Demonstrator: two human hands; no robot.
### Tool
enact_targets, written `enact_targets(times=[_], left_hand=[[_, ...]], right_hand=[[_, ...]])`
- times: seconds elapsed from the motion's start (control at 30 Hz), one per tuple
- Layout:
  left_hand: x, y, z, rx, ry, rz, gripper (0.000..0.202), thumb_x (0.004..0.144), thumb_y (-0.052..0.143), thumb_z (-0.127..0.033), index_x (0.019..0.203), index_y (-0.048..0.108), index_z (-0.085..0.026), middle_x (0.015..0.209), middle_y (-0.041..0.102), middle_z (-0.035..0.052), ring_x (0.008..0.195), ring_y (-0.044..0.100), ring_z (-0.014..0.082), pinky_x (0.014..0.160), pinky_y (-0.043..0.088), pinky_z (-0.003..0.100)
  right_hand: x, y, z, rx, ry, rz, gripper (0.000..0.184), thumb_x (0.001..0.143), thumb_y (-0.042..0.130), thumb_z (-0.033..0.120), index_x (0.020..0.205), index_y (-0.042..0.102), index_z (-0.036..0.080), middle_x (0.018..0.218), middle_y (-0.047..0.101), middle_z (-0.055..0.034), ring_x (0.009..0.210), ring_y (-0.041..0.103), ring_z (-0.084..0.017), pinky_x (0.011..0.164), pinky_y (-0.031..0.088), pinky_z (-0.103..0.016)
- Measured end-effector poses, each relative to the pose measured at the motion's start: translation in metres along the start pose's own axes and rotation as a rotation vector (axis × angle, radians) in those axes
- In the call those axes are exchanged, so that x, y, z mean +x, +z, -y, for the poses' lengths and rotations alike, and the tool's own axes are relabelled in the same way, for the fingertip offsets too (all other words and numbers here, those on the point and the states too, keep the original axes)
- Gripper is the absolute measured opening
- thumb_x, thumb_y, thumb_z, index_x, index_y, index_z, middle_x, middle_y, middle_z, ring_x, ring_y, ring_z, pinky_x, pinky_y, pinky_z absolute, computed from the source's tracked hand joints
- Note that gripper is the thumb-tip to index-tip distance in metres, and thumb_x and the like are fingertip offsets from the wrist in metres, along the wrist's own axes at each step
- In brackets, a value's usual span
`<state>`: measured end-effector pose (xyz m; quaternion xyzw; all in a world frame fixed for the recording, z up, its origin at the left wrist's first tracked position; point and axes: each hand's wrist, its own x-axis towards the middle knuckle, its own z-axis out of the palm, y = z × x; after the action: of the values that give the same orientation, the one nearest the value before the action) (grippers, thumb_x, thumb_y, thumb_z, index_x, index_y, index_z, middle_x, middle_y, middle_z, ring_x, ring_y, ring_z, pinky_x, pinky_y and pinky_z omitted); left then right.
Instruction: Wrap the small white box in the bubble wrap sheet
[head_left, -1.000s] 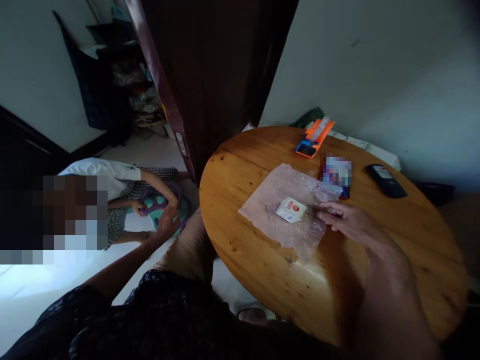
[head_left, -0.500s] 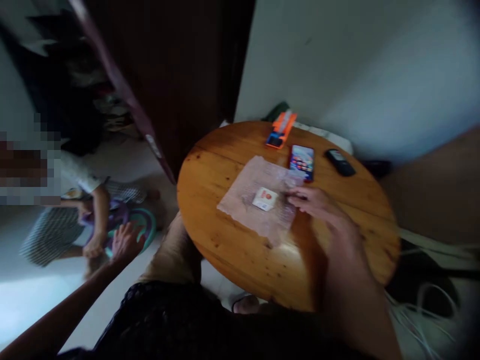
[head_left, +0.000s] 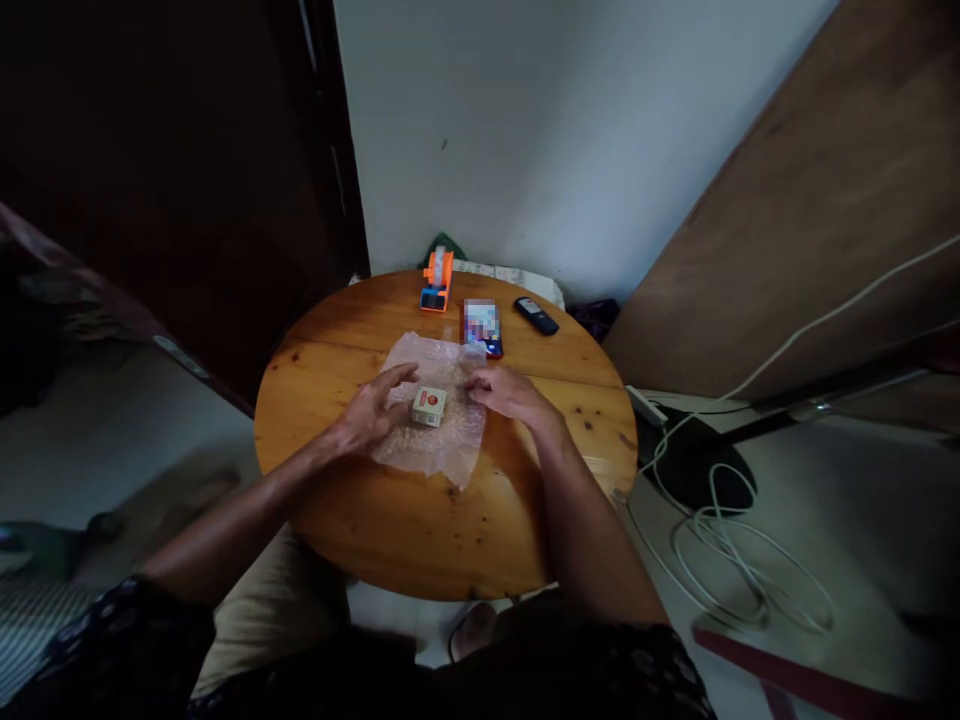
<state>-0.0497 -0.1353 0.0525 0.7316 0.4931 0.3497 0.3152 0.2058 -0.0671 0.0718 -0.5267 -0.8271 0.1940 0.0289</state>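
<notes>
A small cream-coloured box (head_left: 428,406) with a red and dark print lies on a sheet of bubble wrap (head_left: 442,455) on the round wooden table. My left hand (head_left: 373,410) is open at the box's left side, thumb and fingers spread over the wrap. Whether its thumb touches the box I cannot tell. On the other side, my right hand (head_left: 510,392) has its fingers curled and closed on the right edge of the bubble wrap. Its fingertips are partly hidden.
Behind the wrap lie a phone (head_left: 482,330) with a lit screen, an orange tape dispenser (head_left: 436,280) and a dark handset (head_left: 536,315). A wall stands behind the table (head_left: 375,540). White cable (head_left: 720,540) is coiled on the floor at right, near a black stand base (head_left: 701,465).
My view has swung right. My left hand has come from beside another person at the left to the box. My right hand stays at the wrap's right edge.
</notes>
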Motion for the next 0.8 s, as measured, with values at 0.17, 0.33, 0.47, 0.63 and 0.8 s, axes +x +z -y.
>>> enact_targets(times=[0.17,0.33,0.47,0.63,0.8], left_hand=[[0.044,0.024,0.014,-0.410,-0.131,0.156,0.078,0.081,0.056,-0.033,0.154,0.033,-0.018,0.141,0.059,0.0155,0.128,0.057,0.0288,0.097,0.051,0.042],[0.036,0.031,0.020,-0.363,-0.153,0.158,0.074,0.093,0.048,-0.056,0.155,0.034,-0.018,0.139,0.063,0.0152,0.126,0.060,0.0285,0.102,0.048,0.040],[0.032,0.031,0.021,-0.296,-0.127,0.179,0.076,0.095,0.043,-0.062,0.157,0.032,-0.019,0.138,0.064,0.0135,0.124,0.061,0.0288,0.104,0.046,0.041],[0.035,0.027,0.018,-0.251,-0.119,0.221,0.082,0.095,0.038,-0.067,0.159,0.025,-0.018,0.139,0.063,0.0132,0.132,0.056,0.0299,0.113,0.040,0.044],[0.035,0.028,0.014,-0.219,-0.087,0.190,0.082,0.093,0.027,-0.075,0.148,0.049,-0.018,0.156,0.046,0.0107,0.150,0.034,0.0320,0.123,0.028,0.046]], right_hand=[[0.001,0.000,0.003,-0.075,0.076,-0.022,0.025,0.091,0.054,0.026,0.110,0.071,0.022,0.106,0.076,-0.0066,0.095,0.068,-0.021,0.073,0.044,-0.026],[0.000,-0.002,0.003,-0.126,0.149,-0.020,0.028,0.093,0.051,0.029,0.114,0.068,0.021,0.113,0.075,-0.0093,0.100,0.069,-0.023,0.074,0.045,-0.028],[-0.003,-0.005,0.004,-0.177,0.188,0.000,0.029,0.093,0.051,0.028,0.115,0.069,0.022,0.114,0.075,-0.0097,0.102,0.069,-0.025,0.076,0.047,-0.030],[-0.008,-0.005,0.012,-0.142,0.150,-0.114,0.035,0.093,0.055,0.027,0.126,0.065,0.023,0.112,0.076,-0.0089,0.103,0.069,-0.024,0.080,0.047,-0.031],[-0.019,-0.006,0.029,-0.008,-0.135,-0.219,0.027,0.092,0.059,0.026,0.117,0.070,0.023,0.115,0.074,-0.0053,0.101,0.068,-0.020,0.080,0.046,-0.028]])
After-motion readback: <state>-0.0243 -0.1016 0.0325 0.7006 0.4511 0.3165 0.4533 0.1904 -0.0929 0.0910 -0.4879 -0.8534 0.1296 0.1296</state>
